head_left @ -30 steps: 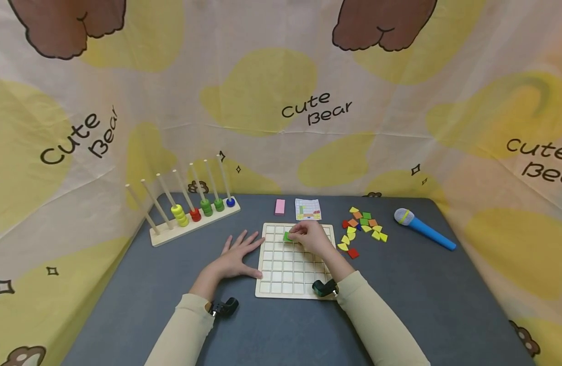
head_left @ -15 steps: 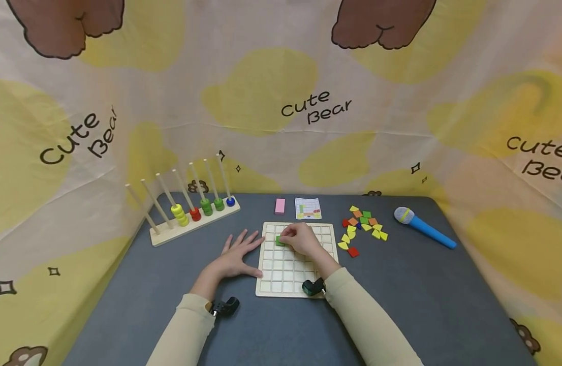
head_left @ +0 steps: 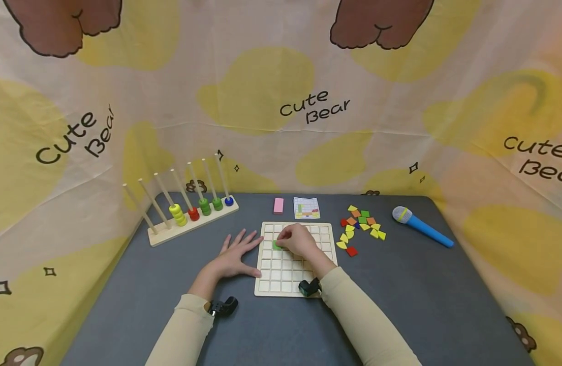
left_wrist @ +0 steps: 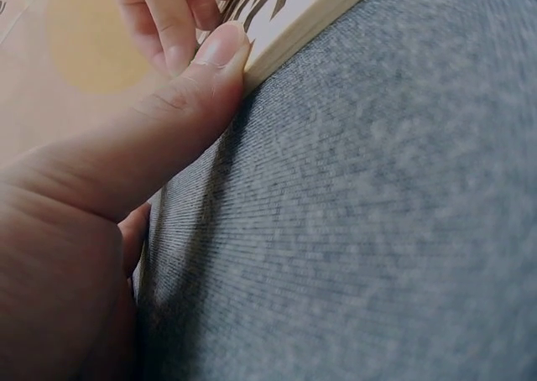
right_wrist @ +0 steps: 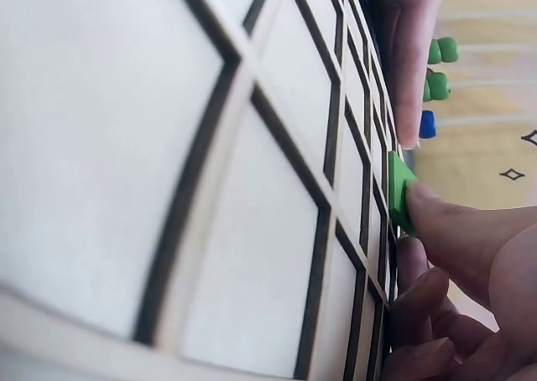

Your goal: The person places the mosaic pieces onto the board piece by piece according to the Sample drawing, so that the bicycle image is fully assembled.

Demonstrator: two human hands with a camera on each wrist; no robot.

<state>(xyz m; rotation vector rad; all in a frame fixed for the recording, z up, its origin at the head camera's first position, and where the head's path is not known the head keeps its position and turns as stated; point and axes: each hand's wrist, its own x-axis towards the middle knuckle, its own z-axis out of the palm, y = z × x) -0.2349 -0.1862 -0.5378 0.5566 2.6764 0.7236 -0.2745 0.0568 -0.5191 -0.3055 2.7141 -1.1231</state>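
A pale wooden grid board (head_left: 281,290) lies on the table. My right hand (head_left: 299,241) is over its upper left part, thumb and fingers pinching a green square tile (right_wrist: 399,191) right at the grid. In the head view only the left part of that green tile (head_left: 277,245) shows beside the fingertips. My left hand (head_left: 234,258) rests spread at the board's left side, the thumb against its edge. The left wrist view has this thumb (left_wrist: 189,100) pressing on the board's rim (left_wrist: 306,33).
A peg abacus (head_left: 194,222) with coloured beads stands at the back left. Behind the board lie a pink block (head_left: 278,206) and a pattern card (head_left: 306,208). Loose coloured tiles (head_left: 363,220) are scattered to its right, a toy microphone (head_left: 423,226) beyond them.
My right hand has moved left and slightly nearer over the board, carrying the green tile from an upper cell to one lower and further left. The left hand has stayed in place.
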